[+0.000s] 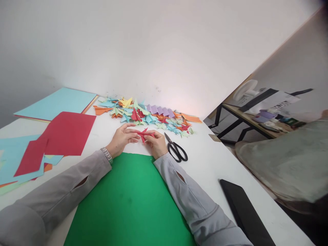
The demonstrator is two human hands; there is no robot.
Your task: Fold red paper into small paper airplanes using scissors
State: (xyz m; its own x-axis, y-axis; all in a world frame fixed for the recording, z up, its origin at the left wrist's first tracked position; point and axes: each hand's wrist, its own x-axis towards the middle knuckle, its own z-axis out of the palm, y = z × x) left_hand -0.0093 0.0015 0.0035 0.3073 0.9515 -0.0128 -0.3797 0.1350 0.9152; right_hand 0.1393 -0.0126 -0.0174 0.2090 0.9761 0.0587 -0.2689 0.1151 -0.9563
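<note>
A small red folded-paper plane (143,134) is held between my two hands, above the white tabletop just past a green sheet (130,201). My right hand (158,145) pinches its right end between thumb and fingers. At the other end, the fingers of my left hand (123,138) close around the tip, partly hiding it. Black-handled scissors (176,148) lie beside my right hand, points toward the back. Beyond both hands spreads a pile of folded paper pieces (151,118) in several colours, many of them plane-shaped.
Red paper (73,133) and a stack of light blue sheets (56,102) lie at the left, with overlapping cut pieces (12,160) nearer. A black flat object (243,208) rests at the right edge. Farther right are a person's clothed part (287,160) and a cluttered shelf (246,118).
</note>
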